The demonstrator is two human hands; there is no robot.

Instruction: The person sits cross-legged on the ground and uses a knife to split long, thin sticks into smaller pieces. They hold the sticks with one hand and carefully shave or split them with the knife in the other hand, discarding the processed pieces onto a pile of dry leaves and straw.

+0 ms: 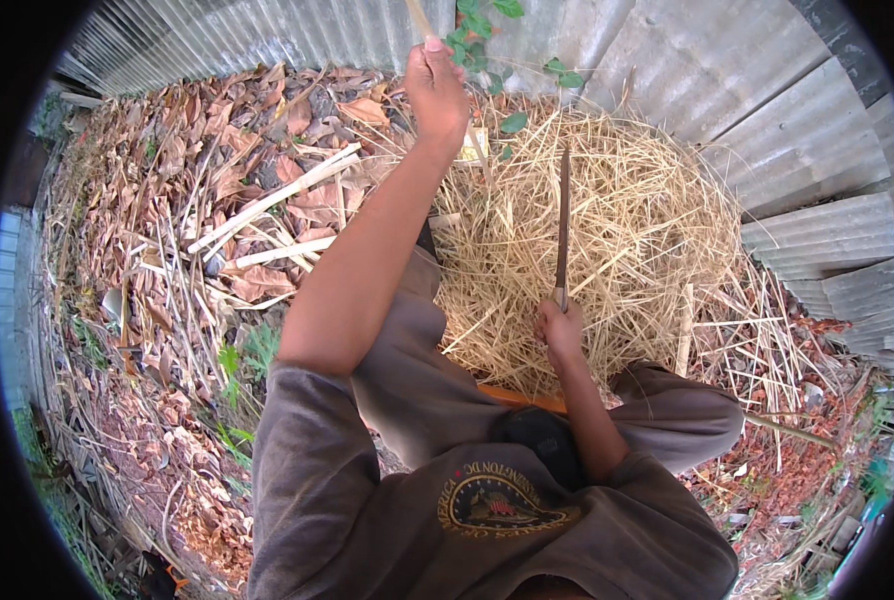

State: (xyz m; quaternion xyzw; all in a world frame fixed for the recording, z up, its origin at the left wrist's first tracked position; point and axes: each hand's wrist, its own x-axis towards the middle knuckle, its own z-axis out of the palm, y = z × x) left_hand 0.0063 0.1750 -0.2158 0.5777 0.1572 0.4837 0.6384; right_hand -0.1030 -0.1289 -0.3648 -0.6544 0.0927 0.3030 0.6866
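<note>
The left hand (435, 85) is raised far out ahead of the body, its fingers wrapped tight around a thin pale bamboo strip (419, 18) whose upper end runs out of the top of the view; the strip's lower part seems to drop below the fist toward the straw, though it is hard to follow there. The right hand (561, 327) sits much nearer the body, fist closed on the handle of a long knife (563, 225), with the narrow blade pointing up and away from it, lying over the pile of shavings (607, 230) that heaps in front of both hands. Split bamboo slats (272, 200) lie on dry leaves (217, 130) well off to the left of the left hand, and a corrugated metal wall (727, 70) stands beyond the pile. A leafy green shoot (487, 40) hangs just right of the raised fist. Judging by the pose, the step in hand looks like thinning or splitting a strip, with the strip stretched out and the blade clear of it for the moment. The next move would call for bringing the blade edge to the strip below the left hand, keeping the strip taut, and cutting away from the fingers that grip it.
</note>
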